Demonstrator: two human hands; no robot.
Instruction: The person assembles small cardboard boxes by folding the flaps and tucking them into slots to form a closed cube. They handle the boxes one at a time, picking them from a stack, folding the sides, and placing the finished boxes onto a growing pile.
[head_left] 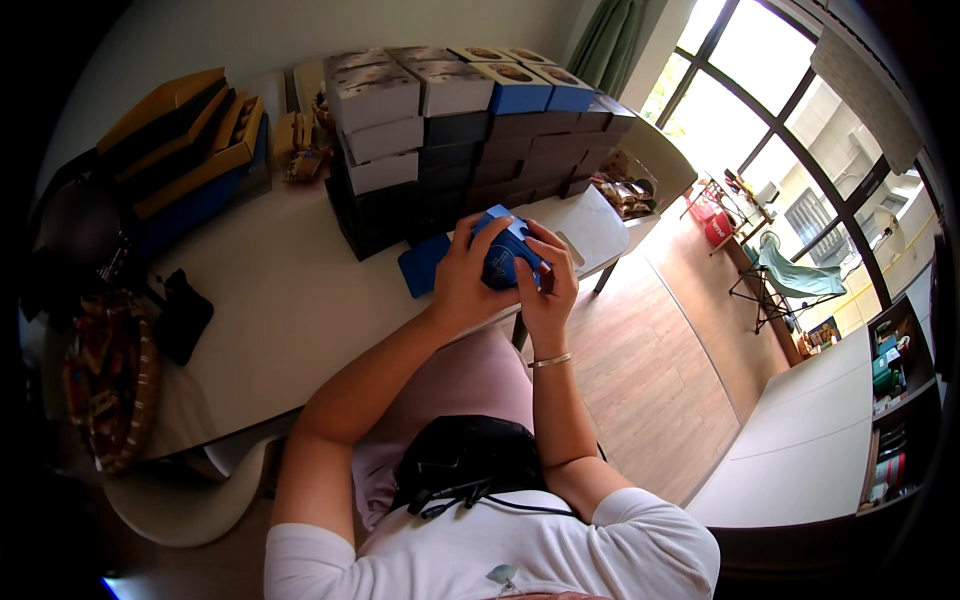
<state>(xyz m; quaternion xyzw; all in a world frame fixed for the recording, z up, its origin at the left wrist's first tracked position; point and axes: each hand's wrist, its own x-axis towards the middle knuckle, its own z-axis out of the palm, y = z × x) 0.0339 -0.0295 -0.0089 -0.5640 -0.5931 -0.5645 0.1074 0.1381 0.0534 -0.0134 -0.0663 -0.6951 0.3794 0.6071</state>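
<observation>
A small blue box (508,262) is held up above the front edge of the table, between my two hands. My left hand (465,275) grips its left side, with the fingers over the far edge. My right hand (548,290) is closed on the box's right side, fingers bent against its face. A blue cardboard piece (420,266) lies on the table beside my left hand. Just beyond my hands rises a stack of boxes: white boxes (375,98), blue boxes (520,97) with round pictures on top, and dark boxes (505,160).
On the white table (270,300), open yellow-and-blue cartons (205,150) lean at the far left. A woven basket (115,390) and a black pouch (185,315) sit nearer. Wrapped packets (628,190) lie right of the stack. A cream chair (200,505) stands below the table's near edge.
</observation>
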